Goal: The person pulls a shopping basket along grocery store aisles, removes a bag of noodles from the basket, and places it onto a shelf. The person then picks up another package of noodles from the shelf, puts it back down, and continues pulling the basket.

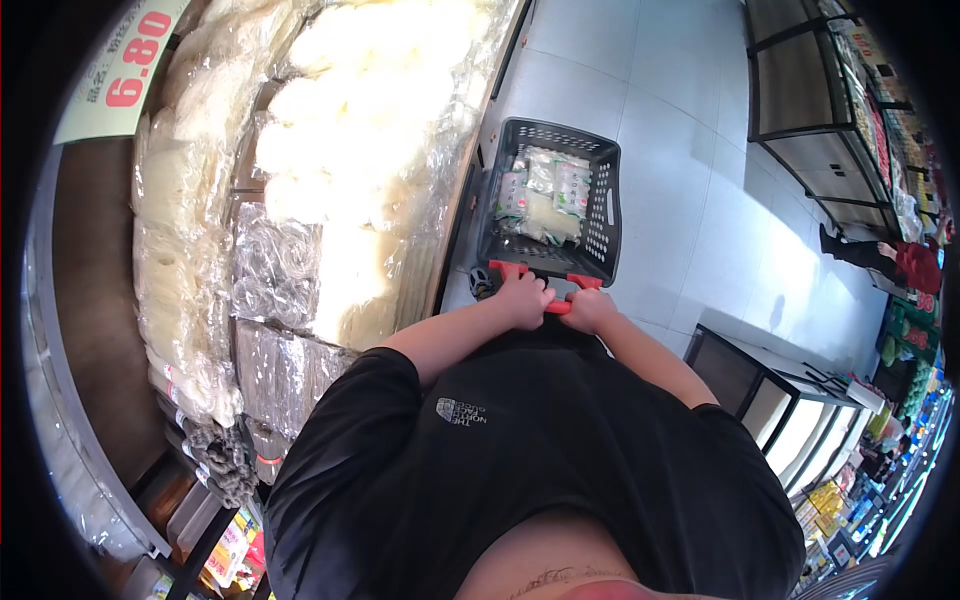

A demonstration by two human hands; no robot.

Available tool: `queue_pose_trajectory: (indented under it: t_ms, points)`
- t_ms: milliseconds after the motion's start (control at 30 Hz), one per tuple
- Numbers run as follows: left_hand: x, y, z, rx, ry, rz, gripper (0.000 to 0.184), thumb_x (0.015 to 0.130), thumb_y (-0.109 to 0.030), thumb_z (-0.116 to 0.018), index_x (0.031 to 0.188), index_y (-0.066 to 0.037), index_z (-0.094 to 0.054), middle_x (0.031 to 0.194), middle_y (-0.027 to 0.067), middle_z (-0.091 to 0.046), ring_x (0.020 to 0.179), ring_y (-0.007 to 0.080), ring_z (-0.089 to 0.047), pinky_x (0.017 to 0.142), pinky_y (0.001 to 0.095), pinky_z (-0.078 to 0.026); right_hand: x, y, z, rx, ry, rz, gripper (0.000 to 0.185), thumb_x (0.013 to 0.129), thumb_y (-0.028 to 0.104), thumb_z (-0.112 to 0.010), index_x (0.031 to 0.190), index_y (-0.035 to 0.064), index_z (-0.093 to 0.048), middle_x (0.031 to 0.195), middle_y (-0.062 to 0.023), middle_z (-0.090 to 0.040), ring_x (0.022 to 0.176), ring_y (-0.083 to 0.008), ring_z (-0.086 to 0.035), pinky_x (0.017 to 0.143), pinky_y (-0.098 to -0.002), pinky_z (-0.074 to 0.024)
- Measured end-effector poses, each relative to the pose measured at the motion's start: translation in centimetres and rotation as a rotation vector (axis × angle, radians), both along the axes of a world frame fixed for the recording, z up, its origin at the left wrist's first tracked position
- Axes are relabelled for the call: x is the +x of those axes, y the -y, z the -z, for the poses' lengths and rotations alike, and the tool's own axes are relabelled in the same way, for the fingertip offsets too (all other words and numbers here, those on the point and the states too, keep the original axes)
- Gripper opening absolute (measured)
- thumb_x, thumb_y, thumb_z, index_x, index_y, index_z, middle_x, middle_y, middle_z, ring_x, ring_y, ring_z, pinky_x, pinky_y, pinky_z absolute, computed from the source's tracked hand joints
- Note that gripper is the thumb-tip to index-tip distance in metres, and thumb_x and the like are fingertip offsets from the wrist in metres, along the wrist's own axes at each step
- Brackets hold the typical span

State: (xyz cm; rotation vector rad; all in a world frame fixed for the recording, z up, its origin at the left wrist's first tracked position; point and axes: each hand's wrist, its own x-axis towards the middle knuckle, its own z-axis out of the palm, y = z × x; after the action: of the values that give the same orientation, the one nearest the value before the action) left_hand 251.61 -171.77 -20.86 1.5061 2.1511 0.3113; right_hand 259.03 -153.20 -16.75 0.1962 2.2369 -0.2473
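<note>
A dark grey shopping basket (612, 210) with perforated sides and a red handle (558, 307) stands in front of my body. My left hand (526, 300) is closed around the left part of the handle. Close beside it, my right hand (591, 309) grips the right part, its fingers partly hidden. Inside the basket lie several clear plastic packs (550, 205) of pale food with printed labels.
On the left, a display holds stacked plastic-wrapped pale noodles (340, 130) and greyish bundles (277, 265), with a price sign (125, 80) reading 6.80. Tiled floor (660, 160) runs along the right. Farther right are a dark-framed shelf (825, 170) and a person in red (915, 268).
</note>
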Motion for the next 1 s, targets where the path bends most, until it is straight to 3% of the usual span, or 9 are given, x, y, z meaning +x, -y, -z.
queue_pose_trajectory:
  t_ms: [133,200,333,600,700,833,900,1000]
  points:
    - [-1.9,-3.3,-2.7,-0.344,0.224,-0.145,0.038,0.083,-0.037,-0.064,0.112,-0.013,-0.069,0.109,0.0113,-0.073,0.106,0.0301,-0.070,0.094,0.0630,-0.045,-2.2,-1.1,-1.0,-0.058,-0.006,0.057,0.048,0.084,0.051,-0.061,0.110,0.0144,-0.076,0.113,-0.0158,-0.073,0.110,-0.0331,-0.069,0.093,-0.0499,-0.0539]
    - [-3.2,-4.3,-2.9,-0.370,0.175,-0.142,0.033,0.082,-0.036,-0.065,0.104,-0.013,-0.073,0.104,0.0107,-0.075,0.101,0.0303,-0.072,0.093,0.0616,-0.047,-3.3,-1.7,-0.8,-0.067,0.008,0.075,0.051,0.084,0.053,-0.060,0.112,0.0134,-0.076,0.116,-0.0163,-0.073,0.112,-0.0339,-0.068,0.094,-0.0523,-0.0528]
    - [-6.4,-6.1,-2.9,-0.446,0.142,-0.113,0.028,0.081,-0.036,-0.065,0.092,-0.014,-0.077,0.100,0.0107,-0.076,0.098,0.0300,-0.073,0.092,0.0600,-0.049,-5.8,-3.1,-0.9,-0.075,-0.020,0.086,0.052,0.084,0.054,-0.059,0.109,0.0119,-0.075,0.114,-0.0150,-0.073,0.108,-0.0332,-0.069,0.091,-0.0481,-0.0546]
    - [-12.5,-10.1,-3.3,-0.521,0.138,-0.099,0.036,0.081,-0.041,-0.064,0.102,-0.016,-0.078,0.106,0.0115,-0.076,0.104,0.0310,-0.072,0.091,0.0576,-0.053,-11.1,-6.2,-1.4,-0.118,-0.019,0.133,0.055,0.083,0.056,-0.060,0.112,0.0120,-0.075,0.118,-0.0153,-0.072,0.111,-0.0337,-0.068,0.094,-0.0499,-0.0533]
    - [-14.6,-11.2,-3.3,-0.490,0.157,-0.112,0.037,0.081,-0.041,-0.064,0.103,-0.015,-0.078,0.107,0.0118,-0.076,0.104,0.0311,-0.072,0.091,0.0546,-0.054,-13.1,-7.5,-1.1,-0.149,-0.013,0.187,0.057,0.083,0.051,-0.061,0.116,0.0067,-0.074,0.121,-0.0172,-0.071,0.116,-0.0365,-0.066,0.098,-0.0659,-0.0450]
    - [-16.9,-12.4,-3.5,-0.416,0.094,-0.087,0.037,0.081,-0.044,-0.062,0.094,-0.013,-0.078,0.095,0.0122,-0.076,0.093,0.0309,-0.073,0.083,0.0460,-0.058,-15.3,-8.9,-1.5,-0.106,-0.039,0.158,0.055,0.083,0.053,-0.060,0.113,0.0088,-0.075,0.117,-0.0161,-0.073,0.112,-0.0352,-0.068,0.095,-0.0571,-0.0503]
    - [-18.4,-13.4,-3.5,-0.420,0.113,-0.089,0.037,0.080,-0.044,-0.063,0.094,-0.013,-0.078,0.095,0.0127,-0.076,0.092,0.0316,-0.074,0.082,0.0465,-0.058,-16.8,-9.8,-2.0,-0.076,-0.041,0.126,0.054,0.083,0.056,-0.059,0.107,0.0102,-0.076,0.111,-0.0161,-0.074,0.106,-0.0345,-0.070,0.092,-0.0497,-0.0539]
    - [-20.9,-15.0,-4.0,-0.415,0.097,-0.087,0.038,0.081,-0.044,-0.062,0.095,-0.012,-0.078,0.095,0.0139,-0.076,0.093,0.0319,-0.074,0.082,0.0464,-0.059,-19.3,-11.6,-1.5,-0.095,-0.079,0.109,0.053,0.083,0.054,-0.060,0.102,0.0078,-0.076,0.105,-0.0186,-0.074,0.101,-0.0364,-0.070,0.091,-0.0481,-0.0548]
